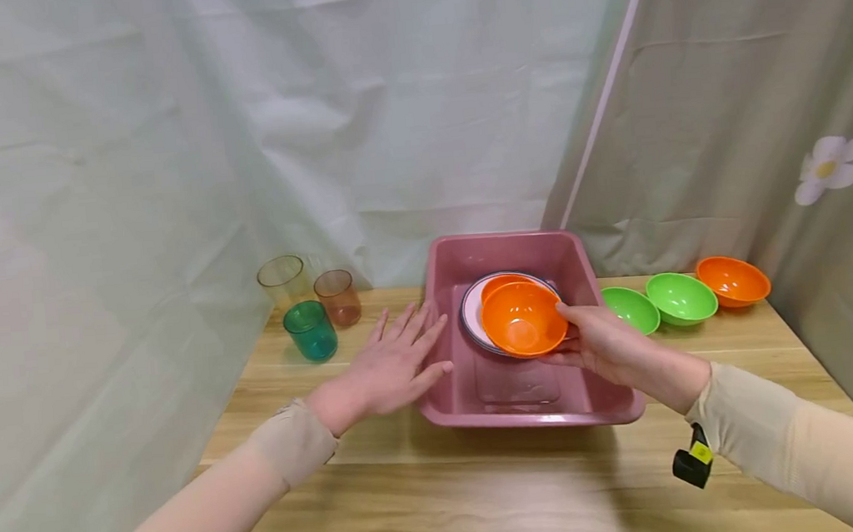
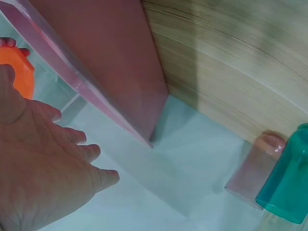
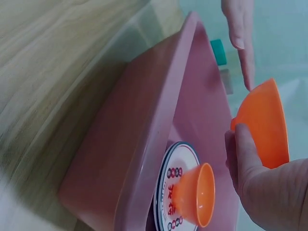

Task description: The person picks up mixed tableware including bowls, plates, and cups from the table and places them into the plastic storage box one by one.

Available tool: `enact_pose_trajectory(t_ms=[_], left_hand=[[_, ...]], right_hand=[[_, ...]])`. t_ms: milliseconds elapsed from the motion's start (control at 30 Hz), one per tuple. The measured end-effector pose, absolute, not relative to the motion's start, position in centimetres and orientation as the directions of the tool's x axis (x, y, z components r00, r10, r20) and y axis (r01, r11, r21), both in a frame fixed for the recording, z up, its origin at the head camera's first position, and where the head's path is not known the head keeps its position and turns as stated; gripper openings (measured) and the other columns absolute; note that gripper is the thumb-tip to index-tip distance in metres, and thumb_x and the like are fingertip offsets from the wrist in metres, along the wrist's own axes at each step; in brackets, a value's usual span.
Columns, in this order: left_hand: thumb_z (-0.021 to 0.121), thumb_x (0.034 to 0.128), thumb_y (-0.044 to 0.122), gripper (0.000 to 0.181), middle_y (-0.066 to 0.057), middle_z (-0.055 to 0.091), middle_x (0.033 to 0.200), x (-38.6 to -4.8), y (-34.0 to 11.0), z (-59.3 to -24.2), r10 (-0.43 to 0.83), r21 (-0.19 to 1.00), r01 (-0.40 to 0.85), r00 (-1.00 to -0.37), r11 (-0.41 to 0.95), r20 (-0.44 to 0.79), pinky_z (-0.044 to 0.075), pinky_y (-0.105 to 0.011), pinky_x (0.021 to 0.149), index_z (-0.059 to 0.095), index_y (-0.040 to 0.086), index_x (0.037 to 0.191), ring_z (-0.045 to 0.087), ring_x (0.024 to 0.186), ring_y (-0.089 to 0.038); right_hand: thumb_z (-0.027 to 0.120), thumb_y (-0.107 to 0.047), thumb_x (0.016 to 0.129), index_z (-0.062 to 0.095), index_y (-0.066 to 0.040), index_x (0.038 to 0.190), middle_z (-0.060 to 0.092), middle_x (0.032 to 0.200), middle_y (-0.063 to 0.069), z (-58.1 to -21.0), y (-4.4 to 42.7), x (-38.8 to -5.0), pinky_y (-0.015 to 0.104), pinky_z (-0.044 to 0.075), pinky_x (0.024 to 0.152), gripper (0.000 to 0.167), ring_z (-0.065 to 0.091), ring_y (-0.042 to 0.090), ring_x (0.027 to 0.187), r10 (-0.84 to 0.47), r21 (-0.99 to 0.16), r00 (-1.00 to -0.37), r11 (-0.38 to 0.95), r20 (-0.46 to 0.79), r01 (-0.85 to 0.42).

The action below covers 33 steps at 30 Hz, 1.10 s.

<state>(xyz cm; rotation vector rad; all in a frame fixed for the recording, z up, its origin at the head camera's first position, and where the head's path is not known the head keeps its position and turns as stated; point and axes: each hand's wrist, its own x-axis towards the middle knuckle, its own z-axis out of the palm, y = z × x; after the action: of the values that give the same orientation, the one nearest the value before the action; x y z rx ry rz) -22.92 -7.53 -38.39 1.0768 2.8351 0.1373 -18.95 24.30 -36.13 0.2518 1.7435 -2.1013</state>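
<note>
My right hand grips an orange bowl by its side, thumb near the rim, above a pink basin. In the right wrist view, the held bowl is tilted and clear of the basin. Inside the basin, another orange bowl sits on white plates with dark rims and red markings. Fingers spread and straight, my left hand hovers by the basin's left rim; whether it touches the rim cannot be told. Nothing is in that hand.
Left of the basin stand a teal cup, a reddish-brown cup and a clear yellowish cup. To its right are two green bowls, the nearer and farther, and an orange bowl. Curtains hang behind the wooden table.
</note>
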Motion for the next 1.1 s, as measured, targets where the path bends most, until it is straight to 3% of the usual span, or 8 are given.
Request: enact_pose_trajectory(t_ms=[200, 300, 433, 533, 733, 833, 933, 1100], left_hand=[[0.023, 0.1040, 0.068, 0.079, -0.010, 0.006, 0.171, -23.3, -7.1, -37.5, 0.641, 0.200, 0.618, -0.763, 0.760, -0.079, 0.001, -0.058, 0.123, 0.012, 0.020, 0.166, 0.004, 0.156, -0.034], [0.026, 0.1070, 0.061, 0.075, -0.010, 0.009, 0.171, -23.6, -6.3, -36.3, 0.648, 0.434, 0.558, -0.758, 0.707, -0.080, 0.008, -0.054, 0.124, 0.013, 0.016, 0.166, 0.008, 0.156, -0.032], [0.029, 0.1110, 0.049, 0.067, -0.006, 0.014, 0.171, -23.7, -4.8, -34.8, 0.639, 0.809, 0.279, -0.755, 0.517, -0.149, 0.016, -0.047, 0.124, 0.016, 0.012, 0.165, 0.015, 0.155, -0.025], [0.033, 0.1121, 0.042, 0.064, -0.013, 0.025, 0.167, -23.5, -3.4, -34.3, 0.595, 0.930, -0.007, -0.767, 0.368, -0.241, 0.026, -0.047, 0.121, 0.020, 0.006, 0.163, 0.031, 0.150, -0.030], [0.042, 0.1116, 0.031, 0.051, -0.021, 0.055, 0.132, -23.3, -0.3, -34.9, 0.456, 0.905, -0.400, -0.785, 0.142, -0.419, 0.046, -0.047, 0.108, 0.042, -0.003, 0.149, 0.057, 0.122, -0.036], [0.043, 0.1115, 0.029, 0.047, -0.021, 0.060, 0.124, -23.2, 0.6, -35.3, 0.442, 0.883, -0.462, -0.776, 0.088, -0.450, 0.049, -0.048, 0.105, 0.046, -0.005, 0.144, 0.063, 0.116, -0.036], [0.043, 0.1115, 0.029, 0.051, -0.026, 0.060, 0.132, -23.3, 1.1, -35.6, 0.447, 0.870, -0.488, -0.763, 0.075, -0.467, 0.050, -0.048, 0.103, 0.041, -0.006, 0.149, 0.063, 0.119, -0.038], [0.045, 0.1112, 0.030, 0.053, -0.024, 0.061, 0.129, -23.6, 1.4, -35.9, 0.438, 0.847, -0.528, -0.748, 0.063, -0.499, 0.052, -0.048, 0.100, 0.038, -0.005, 0.150, 0.066, 0.113, -0.035]], right_hand=[[0.034, -0.024, 0.113, 0.022, 0.015, 0.152, 0.058, 0.131, 0.029, -36.4, 23.6, -19.1, 0.051, 0.047, 0.103, 0.056, 0.069, 0.028, 0.102, -0.188, -0.900, -0.902, -0.130, -0.390, 0.416], [0.033, -0.024, 0.113, 0.022, 0.014, 0.152, 0.056, 0.134, 0.031, -36.3, 23.6, -19.2, 0.051, 0.048, 0.102, 0.055, 0.069, 0.028, 0.103, -0.188, -0.899, -0.902, -0.135, -0.389, 0.416], [0.032, -0.024, 0.113, 0.022, 0.014, 0.153, 0.053, 0.138, 0.033, -36.0, 23.6, -19.2, 0.047, 0.052, 0.098, 0.056, 0.069, 0.028, 0.104, -0.192, -0.904, -0.904, -0.124, -0.382, 0.408], [0.032, -0.024, 0.113, 0.022, 0.014, 0.153, 0.053, 0.138, 0.033, -35.9, 23.6, -19.3, 0.046, 0.054, 0.096, 0.056, 0.069, 0.028, 0.103, -0.186, -0.903, -0.903, -0.121, -0.386, 0.411], [0.033, -0.024, 0.113, 0.023, 0.014, 0.152, 0.056, 0.134, 0.031, -35.9, 23.4, -19.3, 0.046, 0.054, 0.096, 0.055, 0.069, 0.029, 0.102, -0.185, -0.901, -0.901, -0.119, -0.393, 0.417], [0.033, -0.025, 0.113, 0.024, 0.013, 0.152, 0.058, 0.131, 0.029, -35.9, 23.3, -19.3, 0.045, 0.055, 0.095, 0.055, 0.069, 0.028, 0.101, -0.188, -0.900, -0.899, -0.118, -0.395, 0.420], [0.033, -0.025, 0.113, 0.024, 0.013, 0.152, 0.059, 0.130, 0.028, -35.8, 23.3, -19.3, 0.045, 0.055, 0.096, 0.055, 0.070, 0.028, 0.101, -0.190, -0.901, -0.899, -0.110, -0.395, 0.419], [0.033, -0.025, 0.113, 0.025, 0.013, 0.152, 0.058, 0.133, 0.030, -35.9, 23.4, -19.2, 0.045, 0.054, 0.097, 0.055, 0.069, 0.030, 0.104, -0.185, -0.903, -0.900, -0.102, -0.395, 0.418]])
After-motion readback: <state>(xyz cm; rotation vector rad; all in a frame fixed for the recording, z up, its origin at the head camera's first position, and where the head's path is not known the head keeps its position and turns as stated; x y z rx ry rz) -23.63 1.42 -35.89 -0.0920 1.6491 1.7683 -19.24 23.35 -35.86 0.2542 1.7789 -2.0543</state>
